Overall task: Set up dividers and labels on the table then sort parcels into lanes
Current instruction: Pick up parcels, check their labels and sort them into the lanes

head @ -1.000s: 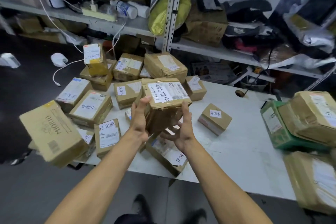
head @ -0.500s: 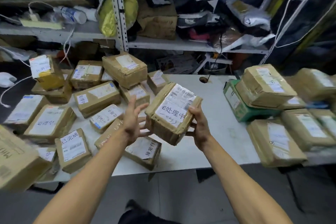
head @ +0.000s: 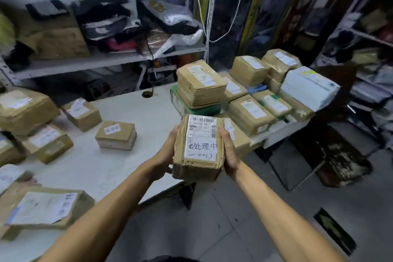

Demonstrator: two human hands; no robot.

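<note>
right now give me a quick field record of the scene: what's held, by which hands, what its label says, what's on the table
held item: brown parcel, above the table's near edge
left hand: grips the parcel's left side
right hand: grips its right side
label: handwritten 处理中 below a barcode sticker
table: white top
left group: taped parcels, one small box standing apart
right group: stacked parcels, top one on a green box
dividers: none visible

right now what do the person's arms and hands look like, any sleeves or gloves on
Both forearms are bare as far as the frame shows, with no sleeves in view. The left hand and right hand wear no gloves. No watch, ring or wristband shows on either.
</note>
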